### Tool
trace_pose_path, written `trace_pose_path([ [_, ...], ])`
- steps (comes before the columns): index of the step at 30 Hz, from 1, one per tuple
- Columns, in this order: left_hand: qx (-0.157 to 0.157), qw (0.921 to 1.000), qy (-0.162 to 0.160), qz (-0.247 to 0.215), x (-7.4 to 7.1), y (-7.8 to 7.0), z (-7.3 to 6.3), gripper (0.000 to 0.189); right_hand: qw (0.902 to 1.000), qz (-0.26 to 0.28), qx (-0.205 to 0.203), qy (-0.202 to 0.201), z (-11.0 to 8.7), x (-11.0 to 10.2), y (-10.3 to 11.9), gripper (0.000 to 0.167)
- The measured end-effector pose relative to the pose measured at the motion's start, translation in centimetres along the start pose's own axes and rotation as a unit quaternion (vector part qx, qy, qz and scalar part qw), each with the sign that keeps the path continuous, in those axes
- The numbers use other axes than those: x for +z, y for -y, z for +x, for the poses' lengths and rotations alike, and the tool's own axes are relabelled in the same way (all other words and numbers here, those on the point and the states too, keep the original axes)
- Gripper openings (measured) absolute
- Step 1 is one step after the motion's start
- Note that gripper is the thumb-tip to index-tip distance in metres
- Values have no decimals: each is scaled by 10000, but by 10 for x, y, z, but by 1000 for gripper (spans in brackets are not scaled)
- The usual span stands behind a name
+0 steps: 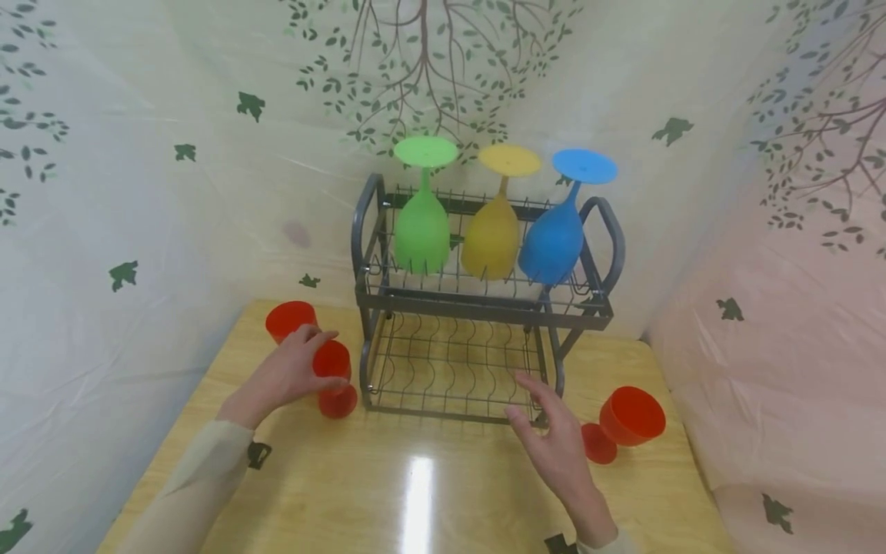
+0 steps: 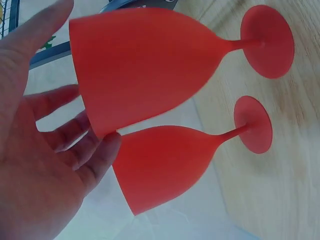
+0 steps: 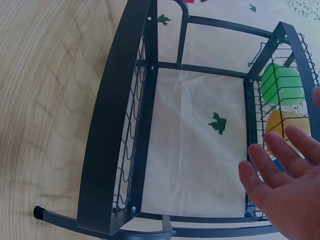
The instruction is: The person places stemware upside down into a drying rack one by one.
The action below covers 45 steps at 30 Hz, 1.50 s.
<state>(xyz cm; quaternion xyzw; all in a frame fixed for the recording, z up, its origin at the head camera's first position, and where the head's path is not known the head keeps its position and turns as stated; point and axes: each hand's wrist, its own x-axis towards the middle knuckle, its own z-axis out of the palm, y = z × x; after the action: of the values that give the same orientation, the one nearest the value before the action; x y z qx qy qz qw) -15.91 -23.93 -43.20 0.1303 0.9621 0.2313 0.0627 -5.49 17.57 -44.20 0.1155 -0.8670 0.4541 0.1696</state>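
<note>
My left hand (image 1: 284, 373) reaches round the bowl of a red wine goblet (image 1: 331, 362) that stands upright on the table, left of the rack. In the left wrist view its thumb and fingers spread about the rim of this goblet (image 2: 150, 65), fingertips partly hidden behind the bowl. Just behind stands a second red goblet (image 2: 170, 167). My right hand (image 1: 557, 446) hovers with parted fingers by the front right corner of the dark two-tier dish rack (image 1: 443, 305), holding nothing. A third red goblet (image 1: 631, 417) is to its right.
Upside down on the rack's upper tier sit a green goblet (image 1: 422, 231), a yellow goblet (image 1: 493, 238) and a blue goblet (image 1: 554, 242). The lower tier is a wavy wire shelf (image 1: 450, 367). Printed sheeting (image 1: 208, 231) hangs behind and beside the wooden table (image 1: 346, 492).
</note>
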Motion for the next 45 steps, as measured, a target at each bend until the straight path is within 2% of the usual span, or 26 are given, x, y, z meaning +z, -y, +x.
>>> trace_pose_path([
  [7,218,9996,172,27,0,2,-4,90,9999,54,113,4,-4,0,-1,49],
  [14,361,9988,271,192,-2,0,-8,80,9999,75,37,-58,-7,2,-5,49],
  [21,661,9970,-14,409,-8,-4,-23,62,9999,47,-61,-102,-8,3,-7,46],
  [30,566,9977,-91,-363,-19,-4,-47,61,10000,-18,43,-20,-9,2,-7,46],
  [36,490,9941,-100,-967,-15,4,-54,64,9999,11,139,-22,-10,1,-9,47],
  [41,554,9838,14,-1707,-7,9,-57,62,9998,67,176,-23,-11,0,-8,47],
  [45,544,9691,178,-2400,-1,13,-62,60,9998,167,98,-41,-12,1,-8,46],
])
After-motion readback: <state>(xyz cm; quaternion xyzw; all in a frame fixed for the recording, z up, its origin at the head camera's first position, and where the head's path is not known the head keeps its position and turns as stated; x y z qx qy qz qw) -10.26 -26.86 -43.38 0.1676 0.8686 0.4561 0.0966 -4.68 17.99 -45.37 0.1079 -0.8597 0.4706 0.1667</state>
